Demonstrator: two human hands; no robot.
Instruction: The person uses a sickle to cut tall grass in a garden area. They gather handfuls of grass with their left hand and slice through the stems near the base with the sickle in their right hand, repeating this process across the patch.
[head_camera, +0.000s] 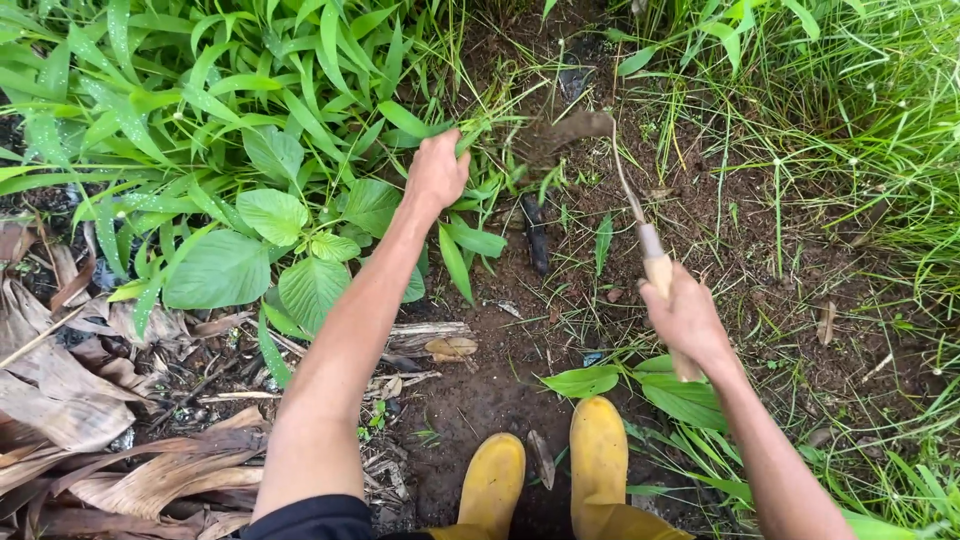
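Note:
My left hand (437, 170) is stretched forward and closed around a bunch of long green grass blades (478, 140) at the edge of the bare soil. My right hand (686, 318) grips the pale wooden handle of a sickle (655, 262). Its thin metal neck runs up and away from me to a curved blade (565, 130), which is blurred and sits just right of the held grass. Both forearms are bare.
My two yellow rubber boots (545, 472) stand on dark wet soil (700, 200) at the bottom. Broad-leaved green plants (270, 240) fill the left, dry brown leaves (90, 400) lie at lower left, and tall grass (860, 110) grows along the right.

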